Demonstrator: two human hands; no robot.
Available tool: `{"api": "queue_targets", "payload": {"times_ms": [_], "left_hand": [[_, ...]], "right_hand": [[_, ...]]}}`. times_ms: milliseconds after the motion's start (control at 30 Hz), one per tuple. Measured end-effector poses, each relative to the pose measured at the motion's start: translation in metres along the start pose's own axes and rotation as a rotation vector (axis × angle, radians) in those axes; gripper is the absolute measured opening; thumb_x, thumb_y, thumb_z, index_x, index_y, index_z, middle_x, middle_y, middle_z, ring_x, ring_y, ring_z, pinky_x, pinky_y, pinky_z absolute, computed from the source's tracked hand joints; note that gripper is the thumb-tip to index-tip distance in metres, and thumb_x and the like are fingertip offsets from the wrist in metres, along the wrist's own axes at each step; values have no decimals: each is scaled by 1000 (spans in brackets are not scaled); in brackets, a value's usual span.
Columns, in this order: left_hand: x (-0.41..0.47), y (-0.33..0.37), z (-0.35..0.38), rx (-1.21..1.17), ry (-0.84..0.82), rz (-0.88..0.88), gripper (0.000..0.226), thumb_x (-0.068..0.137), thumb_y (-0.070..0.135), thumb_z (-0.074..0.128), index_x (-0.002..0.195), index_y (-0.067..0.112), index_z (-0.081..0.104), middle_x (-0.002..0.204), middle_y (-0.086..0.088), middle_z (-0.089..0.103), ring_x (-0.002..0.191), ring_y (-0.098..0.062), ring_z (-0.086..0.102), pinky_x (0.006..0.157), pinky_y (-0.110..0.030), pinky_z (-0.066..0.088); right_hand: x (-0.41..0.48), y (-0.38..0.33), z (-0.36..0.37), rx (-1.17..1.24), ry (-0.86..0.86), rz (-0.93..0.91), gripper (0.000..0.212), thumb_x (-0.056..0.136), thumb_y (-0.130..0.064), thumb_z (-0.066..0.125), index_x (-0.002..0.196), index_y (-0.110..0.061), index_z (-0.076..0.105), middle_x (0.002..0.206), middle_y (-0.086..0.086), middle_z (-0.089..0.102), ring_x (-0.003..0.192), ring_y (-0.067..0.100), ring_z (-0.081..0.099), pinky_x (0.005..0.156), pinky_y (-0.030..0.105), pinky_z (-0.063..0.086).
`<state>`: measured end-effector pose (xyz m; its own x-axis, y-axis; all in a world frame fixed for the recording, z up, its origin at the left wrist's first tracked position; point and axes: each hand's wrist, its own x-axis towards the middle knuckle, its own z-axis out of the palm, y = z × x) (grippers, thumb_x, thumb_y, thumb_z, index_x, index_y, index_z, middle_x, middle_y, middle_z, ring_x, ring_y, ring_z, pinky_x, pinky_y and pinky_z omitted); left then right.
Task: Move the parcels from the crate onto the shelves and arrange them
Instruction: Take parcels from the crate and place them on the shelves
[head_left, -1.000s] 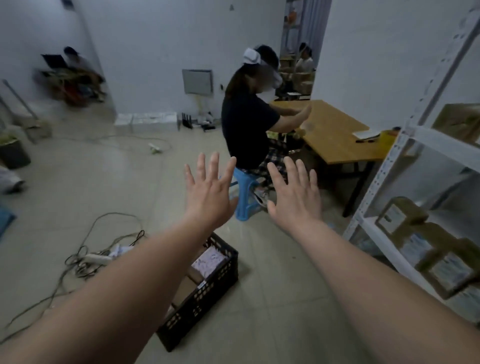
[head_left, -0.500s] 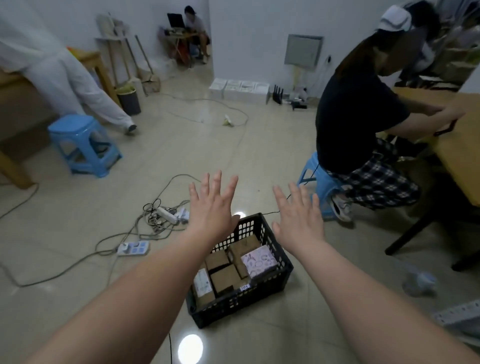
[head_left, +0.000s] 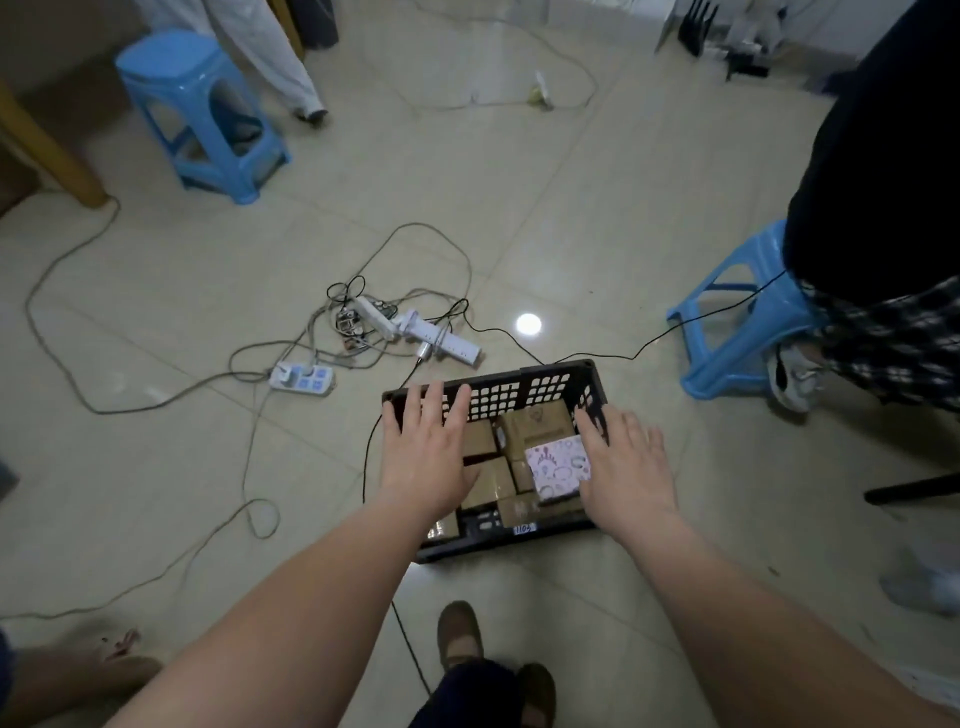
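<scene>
Above the black crate (head_left: 545, 376) on the floor (head_left: 519, 208), both hands spread open.
Left hand (head_left: 426, 457) over its left side, right hand (head_left: 626, 462) over its right, fingers straight, holding nothing; brown cardboard parcels (head_left: 537, 423) and a white patterned parcel (head_left: 556, 467) lie inside.

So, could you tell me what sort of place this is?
Probably an informal workroom: a black crate of parcels on a tiled floor, blue plastic stools, and loose power strips.
</scene>
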<state>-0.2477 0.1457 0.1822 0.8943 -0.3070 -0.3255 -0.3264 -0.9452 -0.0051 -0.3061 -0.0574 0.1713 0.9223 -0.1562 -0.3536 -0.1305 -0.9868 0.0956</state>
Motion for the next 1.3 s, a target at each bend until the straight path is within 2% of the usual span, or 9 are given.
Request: {"api": "queue_targets", "payload": {"times_ms": [200, 400, 567, 700, 933, 1167, 1233, 1300], "left_hand": [[54, -2, 62, -8, -125, 31, 93, 93, 57, 49, 155, 22, -12, 164, -8, -5, 150, -32, -6, 119, -54, 3], [110, 24, 142, -19, -229, 76, 96, 91, 57, 52, 155, 20, -10, 163, -8, -3, 150, -32, -6, 120, -55, 3], [162, 58, 222, -47, -273, 91, 97, 92, 52, 54, 155, 16, -11, 163, -6, -3, 150, -31, -6, 120, -53, 2], [202, 89, 287, -64, -308, 97, 102, 91, 56, 55, 154, 14, -12, 163, -7, -6, 150, -30, -8, 121, -53, 3], [256, 131, 386, -28, -354, 143, 112, 88, 62, 56, 151, 11, -22, 162, -9, -18, 149, -31, -12, 119, -53, 1], [283, 160, 444, -12, -366, 142, 123, 82, 62, 63, 149, 12, -27, 158, -15, -25, 148, -37, -15, 118, -58, 9], [288, 163, 451, -28, -368, 124, 122, 83, 57, 64, 147, 15, -30, 156, -18, -28, 146, -40, -18, 119, -56, 12], [291, 166, 451, -74, -352, 119, 111, 88, 48, 59, 147, 18, -30, 157, -20, -23, 146, -42, -19, 119, -53, 15]], "right_hand": [[54, 2, 63, 23, -75, -2, 82, 87, -27, 59, 156, -19, 14, 159, 13, 19, 147, 32, 16, 117, 48, 17], [115, 22, 140, -33, -203, -38, 85, 89, -28, 58, 156, -20, 7, 159, 11, 15, 146, 31, 15, 117, 47, 20], [169, 38, 216, -49, -291, -75, 90, 87, -25, 62, 156, -19, 3, 161, 12, 9, 148, 33, 9, 119, 49, 15], [208, 48, 281, -54, -330, -95, 92, 86, -22, 64, 155, -18, 4, 160, 13, 9, 149, 33, 7, 118, 50, 15], [251, 59, 367, -54, -374, -86, 89, 90, -22, 59, 155, -13, -3, 160, 14, 7, 148, 34, 7, 119, 49, 12], [272, 71, 410, -1, -305, -83, 75, 95, -26, 53, 152, -9, 7, 154, 14, 19, 144, 32, 18, 116, 47, 22], [273, 73, 413, 7, -297, -103, 74, 94, -25, 53, 152, -9, 10, 153, 14, 20, 143, 32, 20, 115, 46, 24], [271, 75, 413, 14, -281, -112, 71, 94, -23, 52, 151, -9, 12, 152, 14, 22, 141, 31, 22, 115, 44, 25]]}}
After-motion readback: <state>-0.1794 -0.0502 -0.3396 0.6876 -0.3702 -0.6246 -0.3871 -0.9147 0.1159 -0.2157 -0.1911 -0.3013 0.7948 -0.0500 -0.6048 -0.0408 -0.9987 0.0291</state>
